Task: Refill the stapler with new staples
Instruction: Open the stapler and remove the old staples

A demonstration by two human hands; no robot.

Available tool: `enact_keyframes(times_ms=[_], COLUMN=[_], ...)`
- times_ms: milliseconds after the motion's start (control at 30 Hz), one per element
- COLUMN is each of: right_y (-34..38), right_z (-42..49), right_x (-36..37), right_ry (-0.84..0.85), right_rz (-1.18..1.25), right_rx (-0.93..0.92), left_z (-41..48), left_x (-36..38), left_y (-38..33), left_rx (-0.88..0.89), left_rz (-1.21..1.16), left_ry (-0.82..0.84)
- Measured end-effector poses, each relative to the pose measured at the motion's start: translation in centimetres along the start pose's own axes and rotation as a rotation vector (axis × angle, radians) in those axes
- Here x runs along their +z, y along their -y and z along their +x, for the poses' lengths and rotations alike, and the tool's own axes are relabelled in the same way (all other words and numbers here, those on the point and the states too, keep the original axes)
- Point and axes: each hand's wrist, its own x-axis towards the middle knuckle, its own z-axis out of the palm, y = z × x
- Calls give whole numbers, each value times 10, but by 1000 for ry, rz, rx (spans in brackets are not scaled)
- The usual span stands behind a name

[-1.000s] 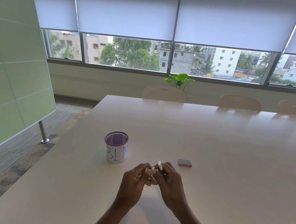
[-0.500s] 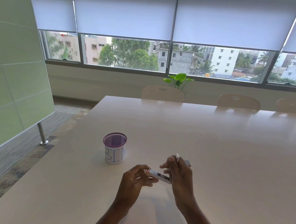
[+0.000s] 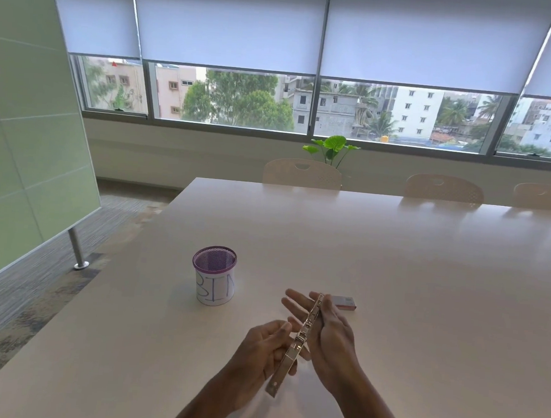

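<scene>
Fingers of the left hand (image 3: 259,351) pinch the lower half of an opened stapler (image 3: 295,344), while the right hand (image 3: 327,336), fingers spread and nearly flat, backs its upper half at lower centre of the frame. The stapler's long axis runs from lower left up toward a small staple box (image 3: 344,302) on the table (image 3: 425,284), just beyond the right fingertips; the right hand looks nearer to it.
</scene>
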Motion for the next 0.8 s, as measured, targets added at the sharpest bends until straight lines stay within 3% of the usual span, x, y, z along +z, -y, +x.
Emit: enact_keyframes(times_ms=[200, 433, 600, 800], right_y=[-5, -14, -16, -16], right_z=[1, 11, 11, 10], right_x=[-1, -8, -9, -10], right_ry=[20, -70, -51, -32], right_rz=[-270, -677, -901, -975], right_rx=[12, -252, -383, -439], left_z=[3, 17, 20, 19], left_x=[9, -3, -10, -13], left_y=[8, 2, 5, 12], left_rx=[25, 64, 44, 83], left_rz=[32, -3, -9, 110], left_ry=[-53, -267, -271, -216])
